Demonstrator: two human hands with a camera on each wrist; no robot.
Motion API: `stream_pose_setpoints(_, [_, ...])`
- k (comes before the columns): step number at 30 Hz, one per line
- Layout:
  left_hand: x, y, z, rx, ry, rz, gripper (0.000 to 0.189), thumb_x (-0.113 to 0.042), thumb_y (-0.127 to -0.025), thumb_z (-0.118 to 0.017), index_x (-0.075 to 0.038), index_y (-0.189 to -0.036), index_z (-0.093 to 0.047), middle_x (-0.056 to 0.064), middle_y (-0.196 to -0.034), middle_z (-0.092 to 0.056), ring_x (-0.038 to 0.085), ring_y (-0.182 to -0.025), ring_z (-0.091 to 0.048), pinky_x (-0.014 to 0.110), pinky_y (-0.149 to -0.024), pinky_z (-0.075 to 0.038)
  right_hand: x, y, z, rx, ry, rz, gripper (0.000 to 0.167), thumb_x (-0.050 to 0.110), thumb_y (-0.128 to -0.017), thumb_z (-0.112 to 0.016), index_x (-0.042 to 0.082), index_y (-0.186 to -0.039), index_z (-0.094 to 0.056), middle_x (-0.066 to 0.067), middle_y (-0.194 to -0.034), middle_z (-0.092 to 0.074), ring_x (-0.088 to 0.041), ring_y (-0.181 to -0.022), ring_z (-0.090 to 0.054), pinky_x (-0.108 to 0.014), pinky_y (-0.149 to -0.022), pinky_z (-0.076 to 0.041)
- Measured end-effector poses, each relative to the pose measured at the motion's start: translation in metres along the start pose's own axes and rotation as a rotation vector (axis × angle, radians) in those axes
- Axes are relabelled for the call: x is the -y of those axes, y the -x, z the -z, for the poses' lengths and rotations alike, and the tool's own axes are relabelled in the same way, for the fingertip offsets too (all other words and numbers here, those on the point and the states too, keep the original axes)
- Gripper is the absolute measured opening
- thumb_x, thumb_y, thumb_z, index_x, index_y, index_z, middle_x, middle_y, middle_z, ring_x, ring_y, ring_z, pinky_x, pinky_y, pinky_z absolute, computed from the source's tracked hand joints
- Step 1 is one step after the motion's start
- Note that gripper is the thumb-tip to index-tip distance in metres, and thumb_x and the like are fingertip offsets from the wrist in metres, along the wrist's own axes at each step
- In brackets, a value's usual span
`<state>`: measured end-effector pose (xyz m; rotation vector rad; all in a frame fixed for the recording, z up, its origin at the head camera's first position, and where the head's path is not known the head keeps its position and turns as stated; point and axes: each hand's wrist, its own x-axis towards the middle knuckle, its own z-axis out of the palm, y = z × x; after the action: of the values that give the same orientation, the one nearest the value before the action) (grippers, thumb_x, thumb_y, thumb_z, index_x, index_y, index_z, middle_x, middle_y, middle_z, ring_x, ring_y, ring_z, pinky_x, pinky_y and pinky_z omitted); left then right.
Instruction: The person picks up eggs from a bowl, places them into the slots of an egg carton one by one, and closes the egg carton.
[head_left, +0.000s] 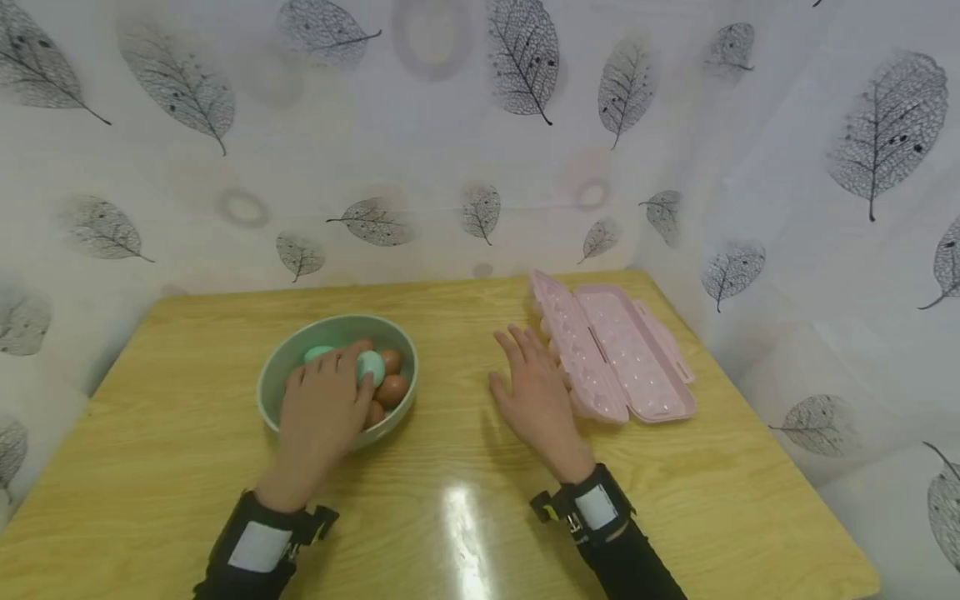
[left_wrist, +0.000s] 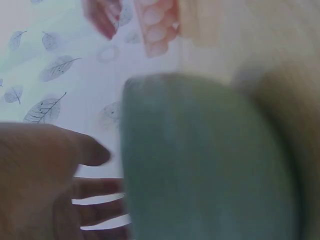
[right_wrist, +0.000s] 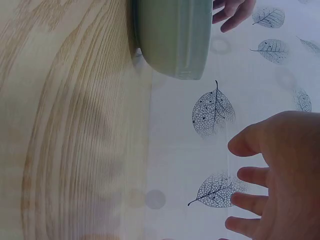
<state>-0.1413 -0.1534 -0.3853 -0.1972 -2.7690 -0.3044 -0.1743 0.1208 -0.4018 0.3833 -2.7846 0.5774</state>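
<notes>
A pale green bowl (head_left: 337,321) holds several brown eggs (head_left: 392,390) and mint-green eggs (head_left: 370,367). My left hand (head_left: 322,392) reaches over the bowl's near rim, its fingers down among the eggs. In the left wrist view the thumb stands apart from the fairly straight fingers (left_wrist: 100,207); the bowl wall hides the fingertips. My right hand (head_left: 536,396), fingers spread and holding nothing, hovers beside an unfolded pink egg carton (head_left: 633,350). Rounded pale shapes show along the carton's left side, partly covered by this hand.
The wooden table (head_left: 450,467) carries the bowl left of centre and the carton at the right, near its right edge. A white curtain (head_left: 435,150) with printed leaves hangs behind the table and along its sides.
</notes>
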Motion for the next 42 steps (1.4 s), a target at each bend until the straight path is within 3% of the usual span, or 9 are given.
stream_pose_setpoints(2, [0.003,-0.008,0.005,-0.008,-0.041,-0.019,0.04,-0.029,-0.1,-0.059,0.001,-0.126,-0.062,0.022,-0.112,-0.07,0.041,-0.101,-0.066,0.055,-0.081,-0.054,0.001,-0.001,0.0,-0.005,0.002,-0.002,0.059,0.031,-0.099,-0.059,0.014,-0.153,-0.043,-0.013,-0.162,-0.039,-0.036,-0.153,-0.032,-0.057,-0.122,-0.031])
stream_pose_setpoints(4, [0.005,-0.015,0.009,0.035,-0.046,-0.027,0.037,-0.029,-0.1,-0.06,0.002,-0.12,-0.064,0.021,-0.104,-0.07,0.039,-0.093,-0.067,0.053,-0.074,-0.054,0.001,-0.001,0.0,-0.007,0.002,-0.007,0.057,0.03,-0.099,-0.059,0.013,-0.152,-0.045,-0.013,-0.16,-0.042,-0.036,-0.151,-0.035,-0.056,-0.122,-0.032])
stream_pose_setpoints(9, [0.009,-0.029,0.018,0.173,0.045,-0.017,0.036,-0.03,-0.101,-0.058,0.001,-0.119,-0.063,0.02,-0.106,-0.069,0.037,-0.093,-0.066,0.051,-0.073,-0.055,0.004,-0.001,0.002,0.004,-0.011,-0.037,0.045,0.029,-0.101,-0.058,0.014,-0.144,-0.054,-0.011,-0.145,-0.057,-0.033,-0.136,-0.053,-0.054,-0.112,-0.044])
stream_pose_setpoints(13, [0.01,-0.034,0.018,0.231,0.077,0.008,0.035,-0.031,-0.101,-0.059,0.0,-0.118,-0.061,0.019,-0.107,-0.066,0.036,-0.094,-0.066,0.049,-0.07,-0.055,0.005,0.003,0.005,-0.003,-0.013,-0.051,0.033,0.028,-0.101,-0.058,0.014,-0.131,-0.064,-0.008,-0.125,-0.07,-0.028,-0.116,-0.066,-0.048,-0.095,-0.051])
stream_pose_setpoints(17, [0.01,-0.035,0.013,0.23,0.103,0.019,0.035,-0.033,-0.102,-0.057,-0.001,-0.115,-0.06,0.02,-0.105,-0.064,0.036,-0.094,-0.064,0.048,-0.069,-0.055,0.007,0.008,0.011,-0.007,-0.003,-0.027,0.023,0.025,-0.1,-0.059,0.012,-0.115,-0.072,-0.003,-0.101,-0.075,-0.018,-0.085,-0.069,-0.035,-0.076,-0.053])
stream_pose_setpoints(22, [0.01,-0.033,0.005,0.19,0.136,-0.015,0.033,-0.03,-0.1,-0.058,0.003,-0.103,-0.059,0.021,-0.094,-0.059,0.033,-0.086,-0.059,0.047,-0.069,-0.052,0.008,0.018,0.013,0.046,0.001,-0.003,0.018,0.025,-0.099,-0.062,0.012,-0.101,-0.074,0.002,-0.079,-0.072,-0.007,-0.06,-0.055,-0.021,-0.053,-0.045])
stream_pose_setpoints(32, [0.009,-0.038,0.0,0.223,0.095,0.004,0.035,-0.032,-0.09,-0.065,0.002,-0.098,-0.06,0.02,-0.088,-0.06,0.033,-0.076,-0.059,0.048,-0.063,-0.049,0.002,0.03,0.006,0.12,-0.022,-0.046,0.012,0.024,-0.096,-0.066,0.014,-0.097,-0.072,0.004,-0.075,-0.069,-0.005,-0.058,-0.051,-0.02,-0.052,-0.042])
stream_pose_setpoints(36, [0.008,-0.038,0.002,0.251,0.125,0.04,0.035,-0.031,-0.089,-0.066,0.001,-0.103,-0.061,0.02,-0.09,-0.063,0.035,-0.078,-0.061,0.048,-0.065,-0.048,0.001,0.034,0.008,0.103,-0.036,-0.03,0.011,0.023,-0.096,-0.066,0.015,-0.096,-0.073,0.005,-0.075,-0.069,-0.005,-0.059,-0.052,-0.02,-0.053,-0.043])
stream_pose_setpoints(42, [0.009,-0.036,0.0,0.301,0.212,0.084,0.034,-0.031,-0.09,-0.067,-0.003,-0.107,-0.058,0.018,-0.094,-0.062,0.03,-0.078,-0.058,0.037,-0.055,-0.045,0.007,0.039,0.025,0.11,-0.154,0.003,0.009,0.023,-0.095,-0.067,0.017,-0.095,-0.073,0.006,-0.08,-0.071,-0.003,-0.062,-0.053,-0.018,-0.059,-0.046])
